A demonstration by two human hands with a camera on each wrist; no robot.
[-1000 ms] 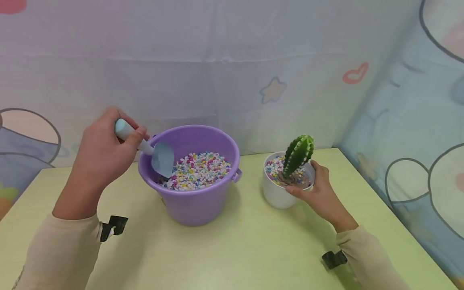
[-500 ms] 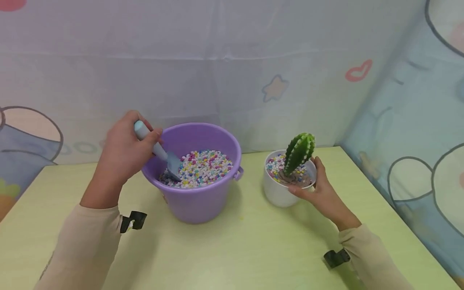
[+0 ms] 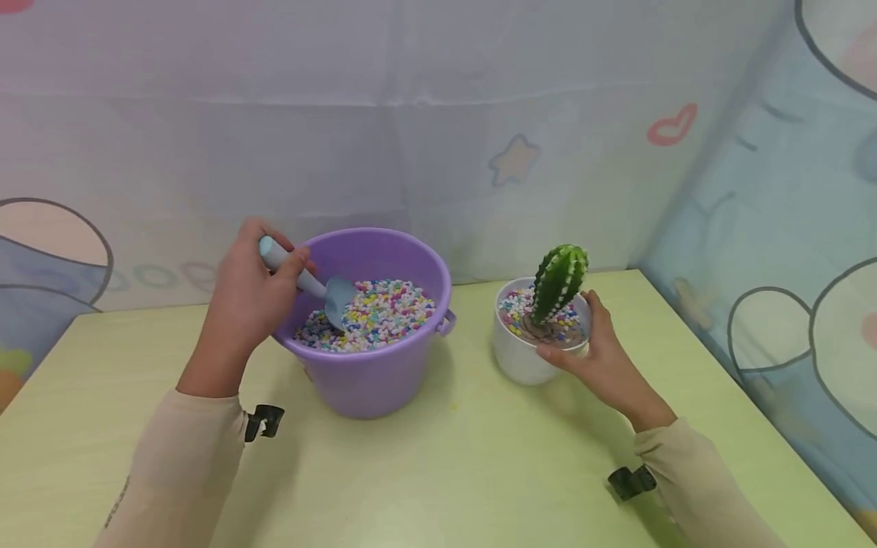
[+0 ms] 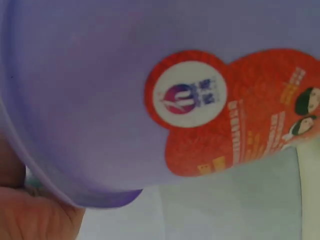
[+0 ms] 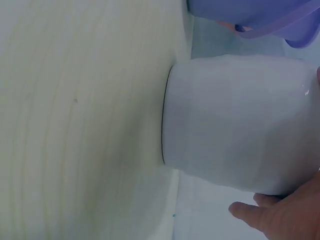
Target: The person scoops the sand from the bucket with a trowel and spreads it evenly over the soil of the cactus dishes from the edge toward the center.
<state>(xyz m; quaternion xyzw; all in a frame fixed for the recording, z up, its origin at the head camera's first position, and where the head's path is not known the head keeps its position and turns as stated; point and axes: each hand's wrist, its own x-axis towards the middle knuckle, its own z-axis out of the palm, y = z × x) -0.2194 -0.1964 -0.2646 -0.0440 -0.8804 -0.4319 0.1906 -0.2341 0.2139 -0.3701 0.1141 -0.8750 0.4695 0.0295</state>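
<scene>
My left hand (image 3: pixel 255 288) grips the pale blue handle of a small shovel (image 3: pixel 339 298) over the left rim of a purple bucket (image 3: pixel 370 380). The shovel's blade is inside, its tip among small multicoloured pebbles (image 3: pixel 390 313). At the right, my right hand (image 3: pixel 603 369) holds the rim of a white pot (image 3: pixel 521 358), thumb in front and fingers round the far side. A green cactus (image 3: pixel 560 283) leans a little to the right in that pot, with pebbles mostly on its left and brown soil showing at the front. The right wrist view shows the pot's base on the table.
The light yellow-green table (image 3: pixel 384 487) carries both containers, with a gap between bucket and pot. Behind stands a pale printed cloth backdrop (image 3: pixel 308 152), and another cloth runs along the right edge. A red-orange label (image 4: pixel 210 115) is on the bucket's side in the left wrist view.
My left hand has moved right with the shovel, whose blade went from the bucket's left wall into the pebbles and now lies flatter. My right hand keeps holding the pot.
</scene>
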